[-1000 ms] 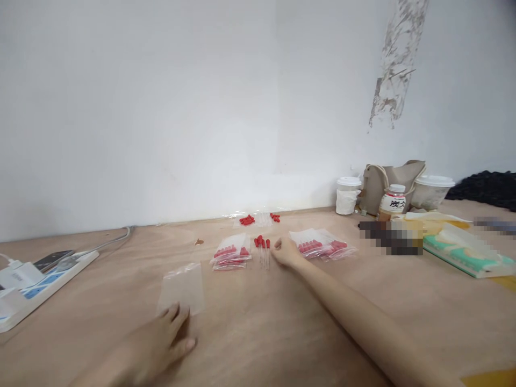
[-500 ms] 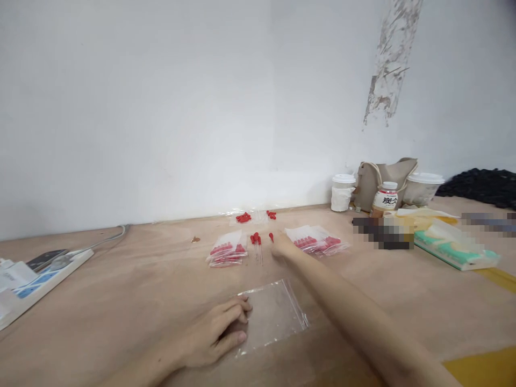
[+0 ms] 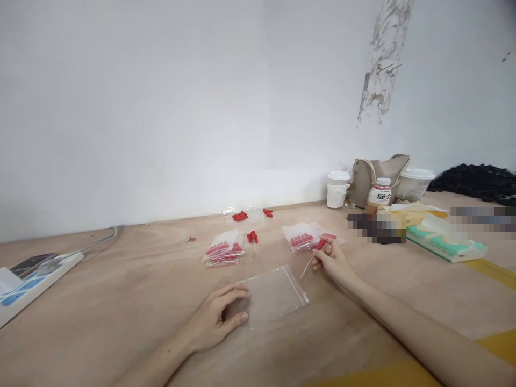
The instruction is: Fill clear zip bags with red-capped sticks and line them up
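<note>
A dropper (image 3: 308, 265) with a red rubber bulb and a thin clear stem is pinched in my right hand (image 3: 335, 263), its tip slanting down to the left near the bag's zip end. The clear zip bag (image 3: 272, 295) lies flat on the table. My left hand (image 3: 221, 313) rests at the bag's left edge, thumb and fingers apart. Beyond the bag lie several loose red-bulbed droppers (image 3: 252, 238). Stacks of filled dropper bags lie on either side of them, a left stack (image 3: 223, 248) and a right stack (image 3: 302, 238), the latter partly behind my right hand.
Along the wall are clear bags with loose red bulbs (image 3: 239, 216). A power strip (image 3: 36, 287) lies far left. At the back right stand a lidded cup (image 3: 337, 189), a bottle (image 3: 380, 194) and a grey bag (image 3: 363, 180); a green tissue pack (image 3: 445, 243) lies nearer.
My right hand has picked up a dropper from beside the loose ones and brought it back and right, close to the bag's zip end. My left hand has stayed at the bag.
</note>
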### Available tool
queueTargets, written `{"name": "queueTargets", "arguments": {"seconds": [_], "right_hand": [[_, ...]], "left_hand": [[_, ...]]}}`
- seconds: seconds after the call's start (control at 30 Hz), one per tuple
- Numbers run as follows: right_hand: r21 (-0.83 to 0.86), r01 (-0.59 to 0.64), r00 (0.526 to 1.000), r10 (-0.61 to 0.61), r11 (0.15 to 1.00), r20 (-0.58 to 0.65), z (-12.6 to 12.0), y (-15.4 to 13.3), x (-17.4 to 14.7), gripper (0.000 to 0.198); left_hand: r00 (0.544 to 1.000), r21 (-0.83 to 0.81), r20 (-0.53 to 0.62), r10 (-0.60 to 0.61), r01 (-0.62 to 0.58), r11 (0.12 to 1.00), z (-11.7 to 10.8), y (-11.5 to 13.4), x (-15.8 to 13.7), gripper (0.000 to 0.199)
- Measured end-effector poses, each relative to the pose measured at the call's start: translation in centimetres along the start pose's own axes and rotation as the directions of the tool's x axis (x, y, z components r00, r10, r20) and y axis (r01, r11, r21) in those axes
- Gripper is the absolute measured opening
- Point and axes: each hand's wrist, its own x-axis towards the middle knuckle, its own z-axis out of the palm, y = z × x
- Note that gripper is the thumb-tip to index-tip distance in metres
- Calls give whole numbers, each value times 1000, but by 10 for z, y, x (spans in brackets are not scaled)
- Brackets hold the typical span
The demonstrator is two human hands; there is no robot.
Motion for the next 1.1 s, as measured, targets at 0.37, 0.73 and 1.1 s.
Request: {"name": "queueTargets", "arguments": {"seconds": [0.37, 0.73, 1.1], "right_hand": [[92, -129, 992, 128, 987, 8, 10, -5, -13, 42], [-21, -283, 835, 257, 959, 487, 5, -12, -22, 29], [-379, 351, 813, -77, 856, 578, 6, -9, -17, 19]], "left_hand": [[999, 31, 26, -47, 47, 998, 1, 0, 1, 37], [998, 20, 27, -61, 61, 998, 2, -2, -2, 40], [998, 20, 68, -13, 12, 1000, 1, -2, 2, 40]]}}
